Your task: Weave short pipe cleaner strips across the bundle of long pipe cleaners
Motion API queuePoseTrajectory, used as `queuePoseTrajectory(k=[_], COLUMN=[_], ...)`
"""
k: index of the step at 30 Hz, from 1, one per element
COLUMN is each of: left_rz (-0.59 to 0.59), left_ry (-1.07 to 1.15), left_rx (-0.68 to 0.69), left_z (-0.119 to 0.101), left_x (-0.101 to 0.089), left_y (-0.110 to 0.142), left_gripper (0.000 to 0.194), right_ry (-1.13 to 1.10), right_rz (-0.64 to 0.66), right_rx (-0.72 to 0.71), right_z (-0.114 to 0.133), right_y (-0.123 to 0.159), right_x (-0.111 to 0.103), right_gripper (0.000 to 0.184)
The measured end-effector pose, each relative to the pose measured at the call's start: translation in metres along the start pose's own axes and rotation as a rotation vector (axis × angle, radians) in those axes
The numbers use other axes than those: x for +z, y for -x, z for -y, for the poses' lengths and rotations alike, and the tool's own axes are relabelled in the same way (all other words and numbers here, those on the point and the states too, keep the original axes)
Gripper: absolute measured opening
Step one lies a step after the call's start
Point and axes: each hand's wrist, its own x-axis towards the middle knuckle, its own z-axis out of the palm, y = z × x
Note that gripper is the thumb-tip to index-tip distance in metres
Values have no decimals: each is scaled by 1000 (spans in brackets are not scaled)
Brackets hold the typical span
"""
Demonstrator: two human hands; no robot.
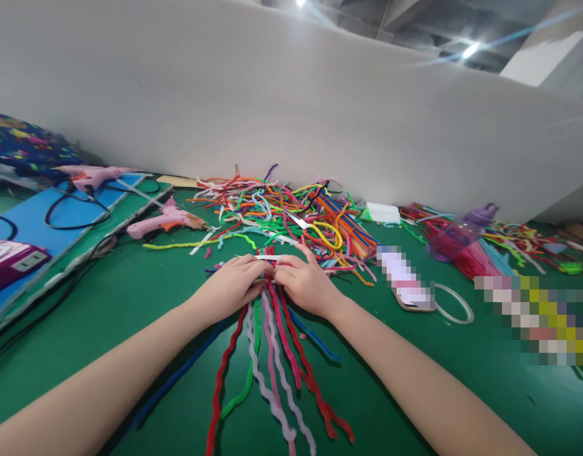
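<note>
My left hand [234, 282] and my right hand [307, 282] meet at mid-table, fingers closed around the top of a bunch of fuzzy pipe cleaners [253, 364]. Red, pink, lavender, green and blue stems, many of them wavy, fan out from under the fingers toward me. A narrow white strip [268, 257] spans the gap between both hands at the bunch's top; whether the fingers grip it too is hidden. My right index finger points upward. Just beyond lie scissors [298, 220] with yellow handles, on a tangled heap of coloured pipe cleaners [244, 212].
Pink glue guns [168, 220] with black cords lie left, one on a blue board [58, 218] near a purple power strip [16, 263]. To the right are a phone [407, 278], a clear ring [457, 304], a purple-capped bottle [464, 233] and more pipe cleaners. A pale partition [272, 95] stands behind.
</note>
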Motion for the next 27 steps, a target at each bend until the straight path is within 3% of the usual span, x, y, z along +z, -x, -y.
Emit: queuePoseTrajectory(k=[4,17,27], left_rz=[28,52,26], left_ry=[-73,-206,-20], left_rx=[36,90,65], left_z=[-1,-2,2], left_x=[-1,1,-1], left_y=[0,-3,-2], left_gripper=[23,24,24], right_ry=[91,101,-87], right_rz=[13,52,9], right_rx=[-135,-99,-54], right_z=[-8,-7,-12], right_y=[2,1,4], right_x=[1,-2,1], right_gripper=[22,22,25])
